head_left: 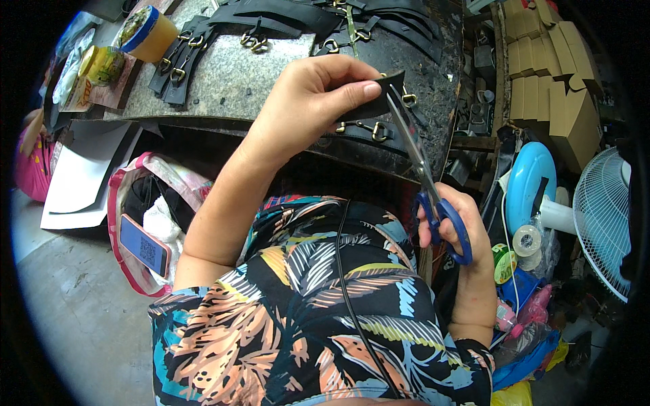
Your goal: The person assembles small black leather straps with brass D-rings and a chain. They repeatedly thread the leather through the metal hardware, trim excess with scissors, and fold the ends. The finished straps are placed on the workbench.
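Black and flat, a small strip [367,109] is pinched between the thumb and bent forefinger of the left hand [305,101], and is held up over the near edge of the worktop [430,91]. By the right hand [467,220], the scissors [423,166] are grasped, with the fingers curled around the blue handle loops; the blades are pointed up toward the strip's right end, though whether it is being cut cannot be told. Beyond the hands, dark straps [271,18] with brass-coloured clasps are spread around a speckled grey slab [220,78]. At the far left, a blue-lidded jar [150,37] and a yellow tub [101,65] are set side by side. Below them, a phone [144,247] is propped on a pink-edged bag [120,196]. To the right, cardboard boxes [552,88] are stacked behind a white-caged fan [601,216].
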Action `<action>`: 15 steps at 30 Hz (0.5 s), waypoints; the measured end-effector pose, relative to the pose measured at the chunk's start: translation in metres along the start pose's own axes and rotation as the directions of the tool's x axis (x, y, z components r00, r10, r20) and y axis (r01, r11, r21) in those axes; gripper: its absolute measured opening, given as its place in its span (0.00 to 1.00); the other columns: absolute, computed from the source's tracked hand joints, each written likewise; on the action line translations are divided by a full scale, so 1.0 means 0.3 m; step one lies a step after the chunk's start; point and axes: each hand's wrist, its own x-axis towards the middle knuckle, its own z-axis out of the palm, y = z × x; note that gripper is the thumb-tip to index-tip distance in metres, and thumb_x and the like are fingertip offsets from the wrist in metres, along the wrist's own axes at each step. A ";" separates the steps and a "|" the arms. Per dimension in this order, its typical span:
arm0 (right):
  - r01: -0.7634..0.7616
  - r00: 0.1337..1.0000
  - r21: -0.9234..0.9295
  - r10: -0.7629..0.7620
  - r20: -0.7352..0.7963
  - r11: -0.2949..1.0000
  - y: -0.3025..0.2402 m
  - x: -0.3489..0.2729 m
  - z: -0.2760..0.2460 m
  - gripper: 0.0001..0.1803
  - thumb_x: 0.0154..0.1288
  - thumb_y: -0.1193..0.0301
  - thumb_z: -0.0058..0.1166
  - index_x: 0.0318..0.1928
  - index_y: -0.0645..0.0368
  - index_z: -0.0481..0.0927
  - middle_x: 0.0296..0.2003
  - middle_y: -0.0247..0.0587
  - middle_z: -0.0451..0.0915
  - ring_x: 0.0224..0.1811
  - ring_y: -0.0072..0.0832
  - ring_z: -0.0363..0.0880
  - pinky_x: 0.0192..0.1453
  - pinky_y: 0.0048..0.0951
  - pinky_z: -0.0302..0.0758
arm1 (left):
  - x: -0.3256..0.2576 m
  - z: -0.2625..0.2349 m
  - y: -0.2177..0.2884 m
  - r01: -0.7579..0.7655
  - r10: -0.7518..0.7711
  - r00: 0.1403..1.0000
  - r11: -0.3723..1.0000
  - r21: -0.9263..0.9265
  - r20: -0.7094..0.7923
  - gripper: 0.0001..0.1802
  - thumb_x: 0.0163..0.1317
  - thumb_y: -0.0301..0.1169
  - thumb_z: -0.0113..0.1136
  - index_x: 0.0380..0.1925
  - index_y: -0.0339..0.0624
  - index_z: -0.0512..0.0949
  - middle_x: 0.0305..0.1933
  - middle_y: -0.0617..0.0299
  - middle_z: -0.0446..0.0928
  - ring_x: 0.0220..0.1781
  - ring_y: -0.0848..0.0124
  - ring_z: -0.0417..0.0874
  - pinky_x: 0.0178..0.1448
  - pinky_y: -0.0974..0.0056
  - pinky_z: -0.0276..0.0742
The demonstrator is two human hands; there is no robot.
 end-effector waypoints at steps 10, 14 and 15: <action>-0.004 0.999 0.135 0.009 -0.036 0.991 0.019 0.011 0.019 0.25 0.61 0.57 0.73 0.42 0.65 0.76 0.30 0.33 0.79 0.27 0.18 0.81 0.31 0.17 0.74 | 0.013 0.004 0.006 0.207 -0.217 0.976 0.904 -0.375 0.018 0.12 0.67 0.34 0.69 0.43 0.36 0.86 0.31 0.69 0.83 0.27 0.85 0.78 0.25 0.78 0.70; -0.043 0.994 0.085 0.051 -0.092 0.995 0.015 0.010 0.039 0.33 0.58 0.45 0.70 0.40 0.65 0.76 0.29 0.32 0.77 0.24 0.18 0.80 0.27 0.17 0.73 | 0.005 0.018 0.002 0.176 -0.198 0.980 0.906 -0.386 -0.017 0.11 0.66 0.33 0.69 0.42 0.36 0.86 0.32 0.68 0.83 0.27 0.85 0.79 0.27 0.78 0.71; -0.051 0.993 0.050 0.056 -0.101 0.997 0.015 0.011 0.044 0.40 0.56 0.35 0.69 0.40 0.64 0.75 0.28 0.32 0.77 0.22 0.18 0.79 0.26 0.16 0.72 | 0.004 0.019 0.003 0.172 -0.194 0.981 0.913 -0.371 -0.023 0.11 0.66 0.33 0.69 0.42 0.36 0.86 0.32 0.68 0.84 0.27 0.85 0.79 0.27 0.78 0.71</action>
